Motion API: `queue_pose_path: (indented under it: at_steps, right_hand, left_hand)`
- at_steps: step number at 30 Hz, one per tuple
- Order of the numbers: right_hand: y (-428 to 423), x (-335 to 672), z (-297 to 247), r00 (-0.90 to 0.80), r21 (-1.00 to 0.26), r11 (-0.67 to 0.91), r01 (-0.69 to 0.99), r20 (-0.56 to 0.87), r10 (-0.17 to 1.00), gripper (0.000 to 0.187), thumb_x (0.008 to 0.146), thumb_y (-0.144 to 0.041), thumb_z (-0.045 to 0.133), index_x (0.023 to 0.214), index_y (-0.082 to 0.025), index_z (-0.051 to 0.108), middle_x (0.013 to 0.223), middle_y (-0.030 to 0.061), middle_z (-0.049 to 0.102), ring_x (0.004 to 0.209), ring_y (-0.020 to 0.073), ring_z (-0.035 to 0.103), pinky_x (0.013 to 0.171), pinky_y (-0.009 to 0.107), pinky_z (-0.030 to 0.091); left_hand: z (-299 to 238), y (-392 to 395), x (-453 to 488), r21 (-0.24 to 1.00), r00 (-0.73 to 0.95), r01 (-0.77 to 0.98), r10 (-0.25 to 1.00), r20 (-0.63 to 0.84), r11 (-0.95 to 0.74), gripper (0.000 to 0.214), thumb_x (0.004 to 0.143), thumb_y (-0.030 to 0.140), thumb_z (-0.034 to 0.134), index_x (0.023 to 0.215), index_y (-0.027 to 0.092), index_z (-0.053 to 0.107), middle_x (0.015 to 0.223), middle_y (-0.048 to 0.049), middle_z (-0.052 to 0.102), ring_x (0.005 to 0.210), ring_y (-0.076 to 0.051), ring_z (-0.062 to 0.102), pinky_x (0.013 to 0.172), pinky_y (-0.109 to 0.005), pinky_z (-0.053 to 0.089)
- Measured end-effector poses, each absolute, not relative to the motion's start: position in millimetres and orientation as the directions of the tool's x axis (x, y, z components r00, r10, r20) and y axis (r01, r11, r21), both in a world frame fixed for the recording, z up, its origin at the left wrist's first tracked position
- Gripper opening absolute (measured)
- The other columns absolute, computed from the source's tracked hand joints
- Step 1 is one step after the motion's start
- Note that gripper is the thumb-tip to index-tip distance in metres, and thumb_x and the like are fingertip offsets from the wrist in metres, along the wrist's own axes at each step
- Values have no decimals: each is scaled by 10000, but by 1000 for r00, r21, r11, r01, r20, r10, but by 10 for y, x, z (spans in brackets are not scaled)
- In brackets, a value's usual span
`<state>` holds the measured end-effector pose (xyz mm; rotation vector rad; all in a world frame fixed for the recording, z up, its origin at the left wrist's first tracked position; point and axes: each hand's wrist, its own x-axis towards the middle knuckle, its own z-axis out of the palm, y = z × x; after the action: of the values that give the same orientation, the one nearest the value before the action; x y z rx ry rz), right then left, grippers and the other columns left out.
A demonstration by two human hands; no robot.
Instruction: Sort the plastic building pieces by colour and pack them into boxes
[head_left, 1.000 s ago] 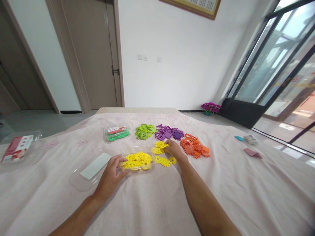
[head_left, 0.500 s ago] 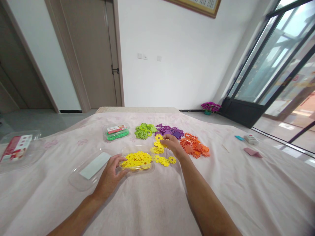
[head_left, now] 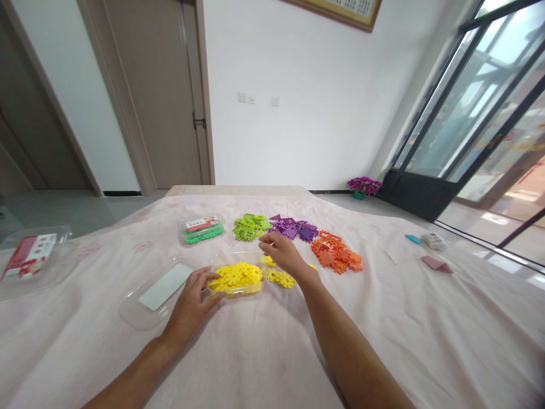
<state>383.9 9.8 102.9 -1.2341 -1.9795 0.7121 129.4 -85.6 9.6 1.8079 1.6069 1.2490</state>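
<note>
A: Where are we w/ the hands?

B: Our left hand [head_left: 193, 295] grips the 9 o'clock end of the clear tub [head_left: 232, 259]. Our right hand [head_left: 283, 255] is at approx. 2 o'clock from the tub, fingers bent; can't tell if we've a pc. in it.

A: And the yellow pcs. [head_left: 238, 274]?

B: Most are heaped in the tub, dead ahead of us at approx. 12. Loose pcs. [head_left: 285, 279] lie just beside it, 2 to 3 o'clock.

A: Handling?

B: Prob. v. light, stiff, thin plastic, a bit slick, hard to break. We'd pinch edges or notches. Tub's prob. thin and flexy, so we'd hold the rim ends, no squeezing.

A: Count?

B: From the tub: 1 lidded tub [head_left: 202, 228] at 11, 1 clear lid [head_left: 165, 287] at 9. Colour heaps, 3: lime heap [head_left: 251, 227] approx. 12:30, purple heap [head_left: 292, 228] 1:30, orange heap [head_left: 336, 254] 2:30. Loose yellows: min. 4 showing, maybe more behind our hand. Heaped pcs. overlap too much to count.
</note>
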Motion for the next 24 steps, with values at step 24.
queue_pose_path:
  at_steps: [24]
  right_hand:
    - [456,4116,400,-179,-417,197,887,83,980,673,682,-407,773,1298,-197,600,1189,123,617,1107,270,536,873,320,406]
  left_hand:
    - [111,-850,1278,752,-58,589,913,404,-296,339,807,448,658,1060,222,663,1275,-100,554,1214,-275,558,986,-450,519]
